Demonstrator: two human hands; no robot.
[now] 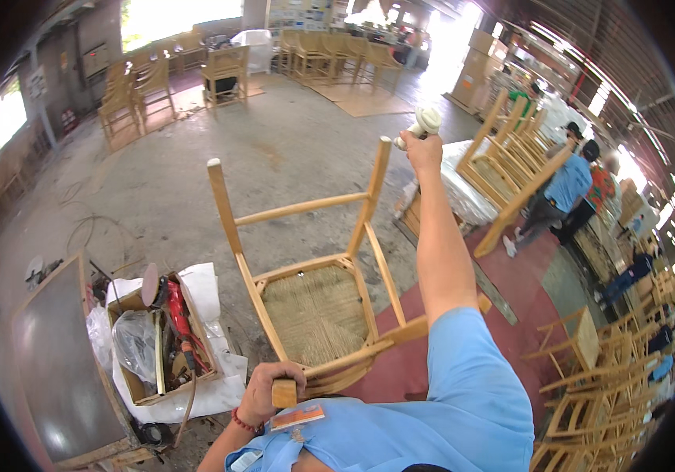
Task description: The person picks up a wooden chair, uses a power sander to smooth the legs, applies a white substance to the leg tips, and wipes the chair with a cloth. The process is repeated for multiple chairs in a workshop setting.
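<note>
A wooden chair with a woven seat [318,308] is tipped in front of me, its underside showing and two white-tipped legs pointing away. My left hand [271,387] is closed around the near end of a chair post [284,393], close to my body. My right arm is stretched far out. At its end my right hand [422,149] grips what looks like a white mallet [427,120], just right of the tip of the right chair leg [381,157]. Its handle is mostly hidden by the fingers.
At left, a box [145,393] holds a red power tool [178,311] and plastic, beside a dark flat panel [66,362]. Finished chairs [226,71] stand at the back; more chairs [613,377] crowd the right. People in blue shirts [569,177] stand by a table with an overturned chair [503,169].
</note>
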